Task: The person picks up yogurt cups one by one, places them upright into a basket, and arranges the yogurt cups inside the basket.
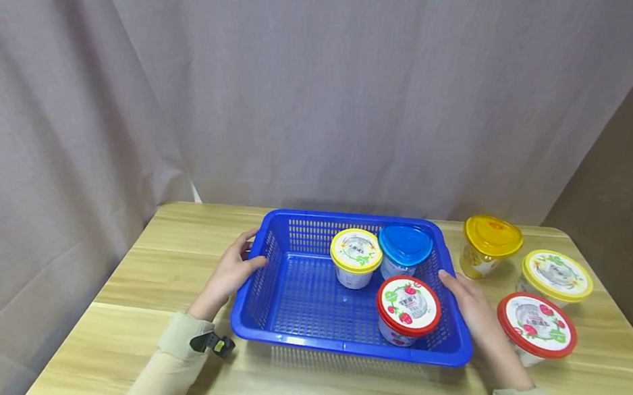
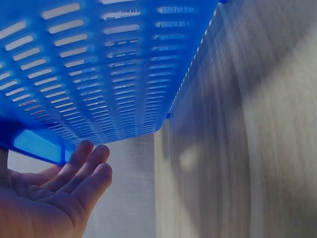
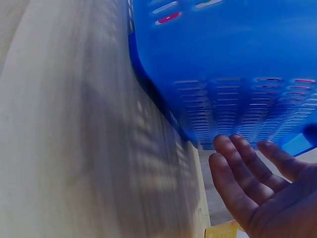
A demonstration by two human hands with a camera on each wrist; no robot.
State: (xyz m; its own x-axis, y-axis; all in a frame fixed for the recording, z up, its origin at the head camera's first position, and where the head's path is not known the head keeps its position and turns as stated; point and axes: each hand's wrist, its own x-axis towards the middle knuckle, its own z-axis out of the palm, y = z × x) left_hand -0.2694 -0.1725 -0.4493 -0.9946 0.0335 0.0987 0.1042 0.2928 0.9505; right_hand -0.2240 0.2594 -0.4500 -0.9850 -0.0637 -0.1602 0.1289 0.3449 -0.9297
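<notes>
A blue plastic basket (image 1: 311, 313) with slotted walls is held at both short ends. My left hand (image 1: 231, 273) grips the left rim, thumb over the top and fingers outside below it; those fingers show in the left wrist view. At the right rim, my right hand (image 1: 474, 310) holds on the same way, its fingers under the rim against the slotted wall. Inside, toward the right, stand a tub with a yellow-rimmed lid (image 1: 355, 258), a cup with a blue lid (image 1: 405, 246) and a tub with a red-rimmed lid (image 1: 407, 310). Whether the basket touches the table I cannot tell.
To the basket's right on the wooden table (image 1: 175, 238) stand a cup with a yellow lid (image 1: 491, 241), a larger yellow-rimmed tub (image 1: 557, 274) and a larger red-rimmed tub (image 1: 537, 326), close to my right hand and forearm. Behind the table hangs a grey cloth (image 1: 332, 91).
</notes>
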